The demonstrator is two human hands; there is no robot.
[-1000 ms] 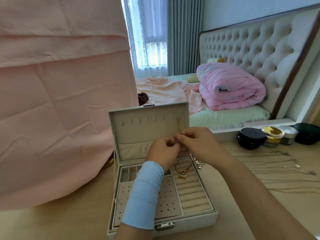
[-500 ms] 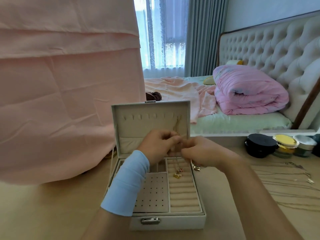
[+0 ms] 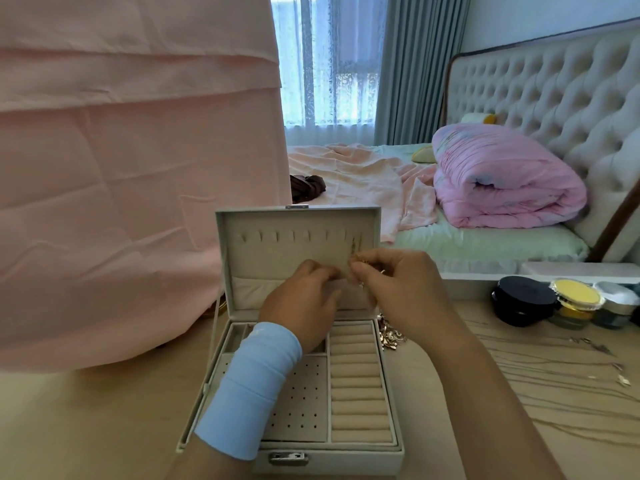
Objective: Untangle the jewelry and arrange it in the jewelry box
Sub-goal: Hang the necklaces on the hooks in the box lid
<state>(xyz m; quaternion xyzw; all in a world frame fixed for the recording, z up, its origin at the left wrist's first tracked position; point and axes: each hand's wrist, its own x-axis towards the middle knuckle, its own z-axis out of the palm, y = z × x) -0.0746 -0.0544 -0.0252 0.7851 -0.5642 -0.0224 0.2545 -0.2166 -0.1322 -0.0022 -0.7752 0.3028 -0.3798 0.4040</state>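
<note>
Fingers curled, your left hand [image 3: 304,304] and right hand [image 3: 407,294] pinched a thin gold chain [image 3: 354,247] by the lid of the open white jewelry box [image 3: 349,459].

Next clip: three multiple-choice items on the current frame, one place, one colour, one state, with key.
1. The heap of gold jewelry lies: A on the bed; B on the table, right of the jewelry box; C inside it.
2. The band on the left wrist is: A light blue; B black; C yellow.
3. The right hand: A lies flat; B holds a jar; C pinches a gold chain at the box lid.
Key: B, beside the box's right wall; A, pale blue cloth; C, thumb and finger meet on the chain.
</note>
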